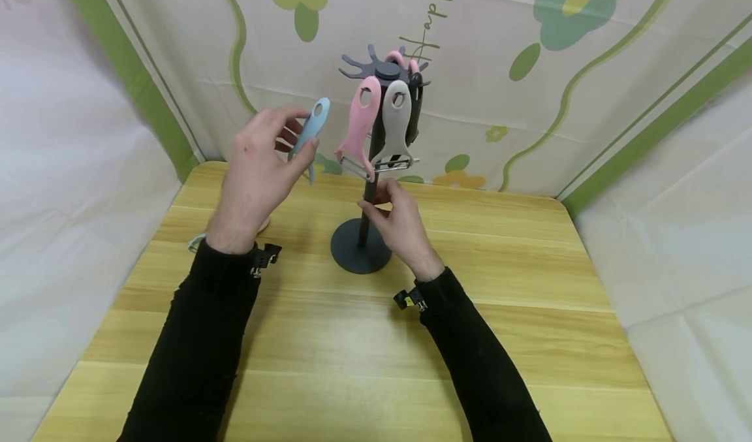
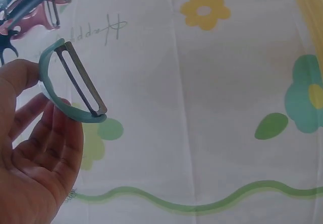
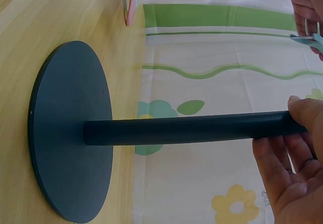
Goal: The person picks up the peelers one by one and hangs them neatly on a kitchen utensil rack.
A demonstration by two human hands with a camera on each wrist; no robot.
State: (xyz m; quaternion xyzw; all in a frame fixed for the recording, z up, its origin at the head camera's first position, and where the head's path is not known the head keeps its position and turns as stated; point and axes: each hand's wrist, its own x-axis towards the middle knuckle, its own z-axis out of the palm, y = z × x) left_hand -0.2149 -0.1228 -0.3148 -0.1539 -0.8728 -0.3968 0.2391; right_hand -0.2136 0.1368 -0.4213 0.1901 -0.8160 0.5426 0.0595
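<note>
My left hand [image 1: 258, 164] pinches a light blue peeler [image 1: 313, 125] by its handle, ring hole uppermost, just left of a dark rotating-style utensil stand [image 1: 388, 71]. In the left wrist view the curved head of that peeler [image 2: 46, 85] and its slotted metal blade point away from the fingers. Low on the stand's pole [image 3: 202, 129], my right hand [image 1: 401, 223] grips with thumb and fingers. From the stand's hooks hang a pink peeler [image 1: 356, 128], a grey peeler [image 1: 396, 125] and a black peeler [image 1: 416, 102]; pink handles show behind them.
The stand's round base [image 1: 346, 249] rests on the wooden table [image 1: 329, 344]. Behind my left wrist lies a partly hidden light blue piece [image 1: 196, 242] on the table. A flower-printed cloth [image 1: 470, 115] rises behind the table, with white cloth at both sides.
</note>
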